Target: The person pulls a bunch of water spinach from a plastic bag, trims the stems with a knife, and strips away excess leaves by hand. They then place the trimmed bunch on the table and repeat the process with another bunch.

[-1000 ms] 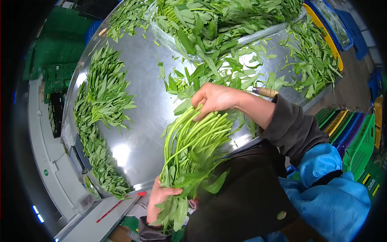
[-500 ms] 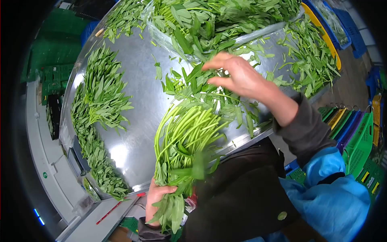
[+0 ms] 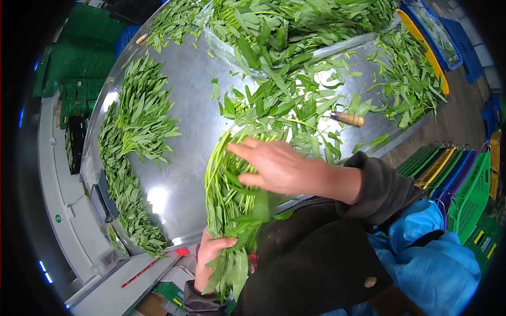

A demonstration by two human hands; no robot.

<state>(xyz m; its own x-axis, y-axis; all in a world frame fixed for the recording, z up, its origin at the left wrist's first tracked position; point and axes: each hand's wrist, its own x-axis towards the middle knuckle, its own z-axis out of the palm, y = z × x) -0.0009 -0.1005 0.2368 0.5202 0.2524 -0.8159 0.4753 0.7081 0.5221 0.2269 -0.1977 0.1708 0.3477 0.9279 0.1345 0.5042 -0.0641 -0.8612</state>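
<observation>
My left hand [image 3: 212,255] grips a bunch of leafy green stems [image 3: 216,181] near its leaves, at the table's front edge. The pale stems point up and away from me, and the leaves hang below the hand. Over the stems lies my right hand [image 3: 274,166], its thumb and fingers apart, touching or just above them. Loose leaves and cut stems [image 3: 279,105] are scattered beyond the bunch. A wooden-handled tool [image 3: 348,118] rests on the metal table [image 3: 184,137] among loose leaves; its blade is mostly hidden.
Leafy bundles [image 3: 139,110] line the table's left side. At the back, greens [image 3: 295,26] fill a plastic-lined container. More greens [image 3: 408,79] lie at the right beside a yellow crate edge [image 3: 429,52]. Green crates [image 3: 472,189] stand at the right. Another wooden handle [image 3: 142,39] lies back left.
My right hand has come down and left from above the loose leaves onto the stems, uncovering the wooden-handled tool. My left hand still holds the bunch. The view has shifted slightly.
</observation>
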